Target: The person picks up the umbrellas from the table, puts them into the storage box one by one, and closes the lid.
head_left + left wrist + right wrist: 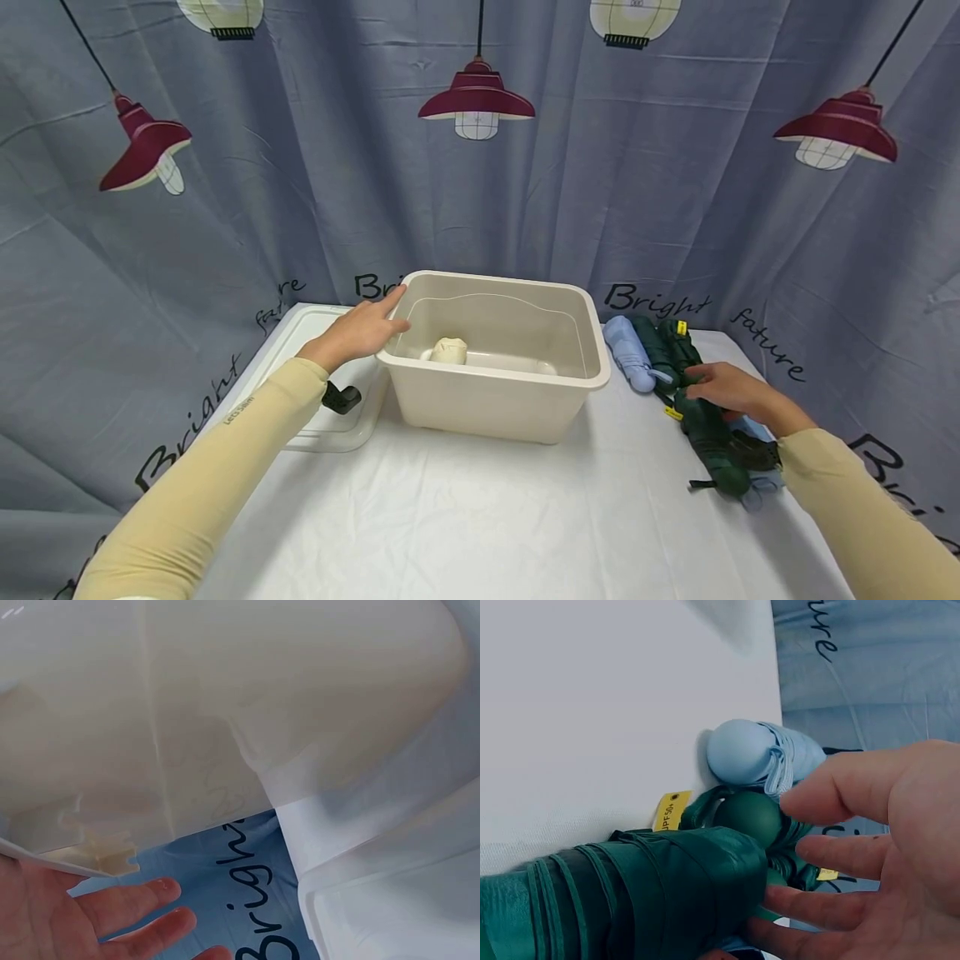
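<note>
Against the blue-grey curtain (480,208), our left hand (356,332) lies spread at the tub (480,408) and our right hand (731,390), fingers parted, is at the dark green umbrella (708,437) right of it, where our thumb (821,799) might hook the light blue umbrella (739,752) by its loop (778,771).

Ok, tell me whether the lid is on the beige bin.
No, the beige bin stands open, with the white lid lying beside it.

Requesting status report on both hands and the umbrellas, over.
Left hand on bin rim. Right hand at end of green umbrella, no closed grip. Other umbrellas crowding close.
</note>
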The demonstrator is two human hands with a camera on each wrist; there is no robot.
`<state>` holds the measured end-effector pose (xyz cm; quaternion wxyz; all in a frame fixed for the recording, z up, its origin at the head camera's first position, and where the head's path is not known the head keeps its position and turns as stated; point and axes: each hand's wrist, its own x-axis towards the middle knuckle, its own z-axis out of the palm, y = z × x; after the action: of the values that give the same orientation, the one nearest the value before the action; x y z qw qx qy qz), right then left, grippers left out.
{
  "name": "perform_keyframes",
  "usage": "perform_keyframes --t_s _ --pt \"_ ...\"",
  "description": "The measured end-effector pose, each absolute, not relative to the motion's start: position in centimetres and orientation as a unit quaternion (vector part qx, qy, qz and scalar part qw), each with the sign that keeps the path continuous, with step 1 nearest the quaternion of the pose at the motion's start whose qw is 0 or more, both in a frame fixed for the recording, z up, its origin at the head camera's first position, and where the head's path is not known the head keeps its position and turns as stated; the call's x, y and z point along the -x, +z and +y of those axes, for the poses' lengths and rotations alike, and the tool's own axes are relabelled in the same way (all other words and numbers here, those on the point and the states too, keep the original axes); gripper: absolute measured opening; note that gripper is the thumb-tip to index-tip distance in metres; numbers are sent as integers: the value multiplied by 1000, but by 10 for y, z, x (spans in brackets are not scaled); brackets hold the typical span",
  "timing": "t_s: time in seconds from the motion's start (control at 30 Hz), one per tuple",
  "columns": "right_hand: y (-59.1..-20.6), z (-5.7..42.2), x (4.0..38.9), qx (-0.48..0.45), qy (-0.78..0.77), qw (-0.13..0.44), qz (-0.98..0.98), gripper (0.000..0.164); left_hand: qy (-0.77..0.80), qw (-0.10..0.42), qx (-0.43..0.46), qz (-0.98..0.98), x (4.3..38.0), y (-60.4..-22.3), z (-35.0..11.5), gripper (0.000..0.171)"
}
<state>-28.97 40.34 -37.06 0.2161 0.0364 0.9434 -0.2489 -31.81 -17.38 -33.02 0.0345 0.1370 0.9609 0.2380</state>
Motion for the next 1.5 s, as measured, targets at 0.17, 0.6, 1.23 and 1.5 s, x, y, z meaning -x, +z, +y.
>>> perform_keyframes --t_s 0.17,0.6,1.23,1.5 --pt "-371 403 287 -26 -248 213 945 69 244 27 -135 960 317 -332 -173 76" --pt "-375 408 287 -3 -239 204 949 67 213 9 -145 966 318 -329 -172 65" --pt "-385 415 288 8 -203 173 964 66 197 22 -138 970 315 -325 -170 67" --pt "-383 411 287 23 -193 179 964 63 200 28 -130 971 314 -325 -170 67"
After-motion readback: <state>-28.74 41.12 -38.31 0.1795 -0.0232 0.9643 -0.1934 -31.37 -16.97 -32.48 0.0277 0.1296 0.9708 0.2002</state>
